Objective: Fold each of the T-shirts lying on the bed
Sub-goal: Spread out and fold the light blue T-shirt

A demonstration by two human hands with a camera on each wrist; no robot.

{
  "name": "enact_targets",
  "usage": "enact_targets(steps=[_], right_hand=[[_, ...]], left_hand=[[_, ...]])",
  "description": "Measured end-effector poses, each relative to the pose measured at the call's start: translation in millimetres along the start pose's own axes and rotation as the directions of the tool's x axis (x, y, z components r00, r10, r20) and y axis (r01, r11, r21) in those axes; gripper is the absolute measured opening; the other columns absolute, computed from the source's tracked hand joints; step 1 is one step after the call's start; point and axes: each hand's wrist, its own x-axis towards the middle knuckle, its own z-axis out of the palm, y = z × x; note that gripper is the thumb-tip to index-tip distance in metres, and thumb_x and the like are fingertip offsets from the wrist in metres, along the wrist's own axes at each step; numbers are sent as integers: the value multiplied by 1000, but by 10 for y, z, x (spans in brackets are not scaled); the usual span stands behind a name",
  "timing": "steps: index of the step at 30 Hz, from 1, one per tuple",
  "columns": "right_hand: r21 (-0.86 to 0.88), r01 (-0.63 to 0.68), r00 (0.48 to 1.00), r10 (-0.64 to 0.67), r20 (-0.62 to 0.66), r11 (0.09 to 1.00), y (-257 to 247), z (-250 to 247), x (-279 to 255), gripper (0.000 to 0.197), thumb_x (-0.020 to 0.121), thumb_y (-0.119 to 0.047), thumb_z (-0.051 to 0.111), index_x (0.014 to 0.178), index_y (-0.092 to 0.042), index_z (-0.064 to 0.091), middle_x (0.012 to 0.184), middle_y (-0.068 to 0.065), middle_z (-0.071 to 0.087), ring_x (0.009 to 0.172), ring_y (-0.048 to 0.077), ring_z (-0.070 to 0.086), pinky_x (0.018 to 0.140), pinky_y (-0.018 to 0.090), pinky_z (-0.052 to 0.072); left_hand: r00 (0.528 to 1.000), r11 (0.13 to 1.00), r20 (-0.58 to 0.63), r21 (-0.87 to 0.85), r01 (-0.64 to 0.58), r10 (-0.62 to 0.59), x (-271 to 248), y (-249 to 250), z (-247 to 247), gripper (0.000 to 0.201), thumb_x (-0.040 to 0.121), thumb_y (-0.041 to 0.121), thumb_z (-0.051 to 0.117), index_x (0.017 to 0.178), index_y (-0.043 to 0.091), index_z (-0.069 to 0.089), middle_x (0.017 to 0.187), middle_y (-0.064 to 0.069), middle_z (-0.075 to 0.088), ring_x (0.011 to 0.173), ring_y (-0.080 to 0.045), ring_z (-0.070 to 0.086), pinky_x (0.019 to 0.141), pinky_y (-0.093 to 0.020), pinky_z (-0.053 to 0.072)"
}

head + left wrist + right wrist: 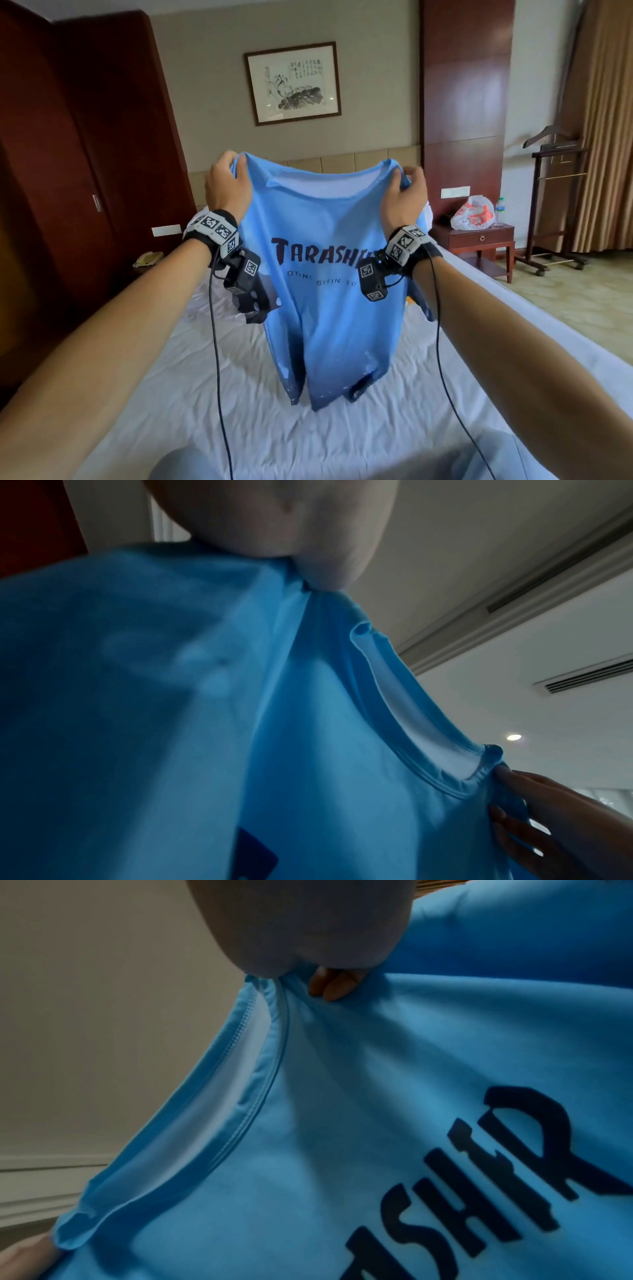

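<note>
A light blue T-shirt (329,301) with dark lettering hangs upright in the air above the bed (239,394), its hem just touching the white sheet. My left hand (227,183) pinches its left shoulder beside the collar. My right hand (407,192) pinches the right shoulder. In the left wrist view the blue T-shirt (308,750) fills the frame under my left hand (308,561), with my right hand (534,813) at the far collar end. In the right wrist view my right hand (325,969) bunches the blue T-shirt (377,1096) at the neckline.
More clothing (250,301), dark and white, lies on the bed behind the raised shirt. A nightstand (479,240) with a plastic bag (474,212) stands right of the bed. A valet stand (551,205) and curtains are further right, dark wooden doors (85,154) on the left.
</note>
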Motion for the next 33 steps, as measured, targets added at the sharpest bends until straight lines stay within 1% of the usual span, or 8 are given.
enact_targets(steps=[1, 5, 8, 16, 20, 27, 30, 33], right_hand=[[41, 17, 1000, -16, -24, 999, -103, 26, 48, 18, 103, -27, 54, 101, -11, 61, 98, 2, 68, 87, 15, 60, 76, 16, 46], [137, 140, 986, -126, -108, 981, -495, 44, 234, 10, 101, -23, 54, 97, -16, 60, 94, -2, 64, 81, 4, 56, 72, 8, 40], [171, 187, 974, -160, -159, 967, -714, 37, 355, 16, 100, -27, 54, 100, -13, 62, 95, 0, 64, 77, 5, 55, 73, 17, 45], [149, 196, 967, -166, -194, 969, -824, -42, 529, 26, 98, -38, 53, 101, -14, 63, 99, 6, 67, 70, 2, 52, 73, 21, 47], [103, 162, 974, -143, -175, 981, -577, -70, 484, 26, 99, -38, 53, 102, -14, 63, 101, 4, 68, 79, 11, 58, 75, 25, 49], [-2, 99, 992, -99, -73, 995, 226, -34, 266, 21, 100, -34, 55, 102, -15, 63, 104, 0, 65, 93, 15, 59, 83, 26, 47], [-64, 76, 996, -78, -32, 995, 726, 12, 143, 18, 99, -34, 56, 95, -17, 60, 94, 0, 63, 82, 13, 56, 79, 28, 47], [-134, 18, 1000, -16, 15, 991, 1265, 44, -44, 17, 99, -30, 59, 96, -14, 63, 92, 2, 63, 76, 12, 53, 74, 25, 42]], left_hand=[[999, 1000, -34, -13, -7, 7, 42, 80, -28, 37, 105, 32, 45, 76, 10, 42, 63, -2, 41, 63, -20, 37, 56, -35, 22], [991, 995, -126, -81, -63, 52, 206, 382, -141, 34, 104, 29, 48, 81, 5, 55, 71, -4, 54, 63, -13, 43, 55, -29, 28], [981, 987, -173, -120, -108, 87, 311, 558, -232, 35, 104, 28, 48, 79, 5, 53, 69, -2, 50, 61, -9, 38, 50, -19, 26], [977, 984, -196, -140, -110, 81, 462, 641, -374, 38, 100, 38, 52, 81, 5, 57, 76, -13, 63, 64, -14, 46, 59, -35, 37], [987, 983, -118, -141, -121, 105, 395, 465, -314, 40, 96, 39, 56, 76, 3, 57, 71, -14, 59, 62, -12, 44, 56, -35, 36], [991, 998, 137, -61, 13, -5, 90, -257, 10, 33, 96, 37, 64, 75, 11, 66, 62, 4, 54, 54, -4, 43, 52, -24, 35], [971, 998, 234, -18, 59, -54, -131, -640, 238, 35, 96, 30, 66, 68, 10, 62, 57, 3, 50, 53, -6, 44, 48, -19, 34], [936, 988, 318, 69, 136, -151, -398, -1107, 521, 41, 94, 33, 66, 59, 16, 51, 53, 2, 44, 56, -18, 49, 54, -28, 36]])
